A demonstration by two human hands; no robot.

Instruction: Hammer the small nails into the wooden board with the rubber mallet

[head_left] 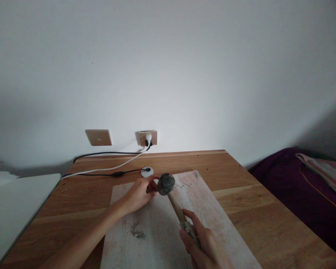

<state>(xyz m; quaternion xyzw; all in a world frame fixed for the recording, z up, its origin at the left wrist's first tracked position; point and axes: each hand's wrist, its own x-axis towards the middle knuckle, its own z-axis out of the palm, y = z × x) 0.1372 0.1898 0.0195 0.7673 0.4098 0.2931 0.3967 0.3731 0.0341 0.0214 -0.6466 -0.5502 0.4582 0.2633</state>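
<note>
My right hand (203, 243) is wrapped round the lower handle of a mallet (166, 184) with a dark, rounded head and a pale wooden shaft. Its head hangs over the far part of a whitish, worn board (162, 224). Just left of the head, my left hand (141, 192) rests low over the board with its fingers bent together; the mallet head covers the fingertips, so what they pinch is hidden. To the right of the head, a few thin nails (182, 186) stand at the board's far end. Several loose nails (138, 234) lie in a small heap nearer me.
The board lies on a wooden tabletop (235, 201) against a white wall. Black and white cables (109, 169) run along the back left to a wall socket (148, 138), past a round cable grommet (147, 172). A white panel (19, 209) is at left, purple fabric (285, 179) at right.
</note>
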